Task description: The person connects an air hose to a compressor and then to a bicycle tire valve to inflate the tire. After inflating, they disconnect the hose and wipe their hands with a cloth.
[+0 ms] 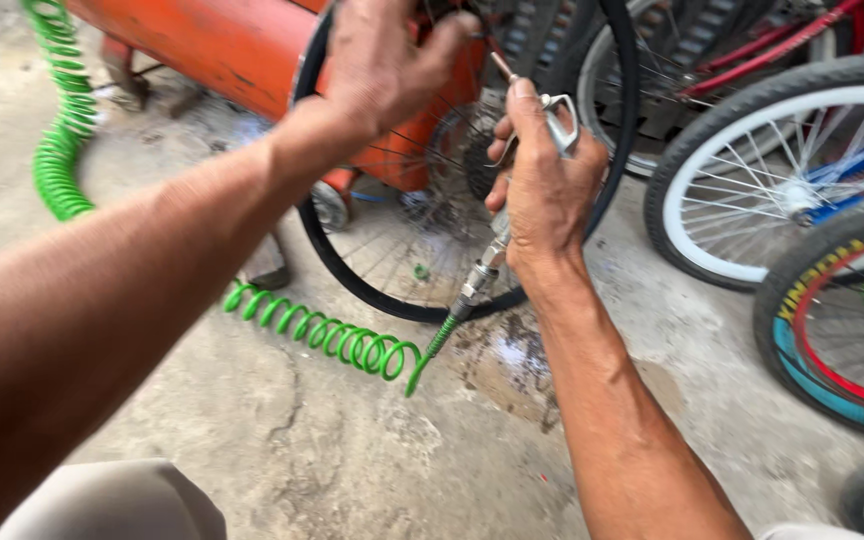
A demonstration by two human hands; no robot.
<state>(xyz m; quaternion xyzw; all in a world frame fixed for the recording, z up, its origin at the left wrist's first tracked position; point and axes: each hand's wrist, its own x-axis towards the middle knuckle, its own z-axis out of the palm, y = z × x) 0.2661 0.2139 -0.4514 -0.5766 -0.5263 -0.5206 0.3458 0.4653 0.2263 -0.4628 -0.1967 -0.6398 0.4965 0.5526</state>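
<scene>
Forearms fill most of the near view, both reaching forward over cracked, stained concrete floor (332,450). Right hand (544,185) is wrapped tight around a metal air blow gun (552,125), fingers closed on the body, thumb up by the lever, with the thin nozzle poking up and left toward the wheel. Out the bottom of that fist comes a silver coupler (477,285), and plugged into it is a green coiled air hose (327,335) that sags down to the floor, runs left and climbs back up along the left edge of the view.

Left hand (377,60) is up top, curled over the rim of a black bike wheel (372,280), clamped on the tyre edge. That wheel stands upright right between the two hands, spokes and hub visible just left of the gun.

Behind the wheel is an orange compressor tank (222,40) on little feet. Off to the right are more bike wheels, a white-rimmed one (742,190) and one with a red and blue rim (832,340), well apart from the hands.
</scene>
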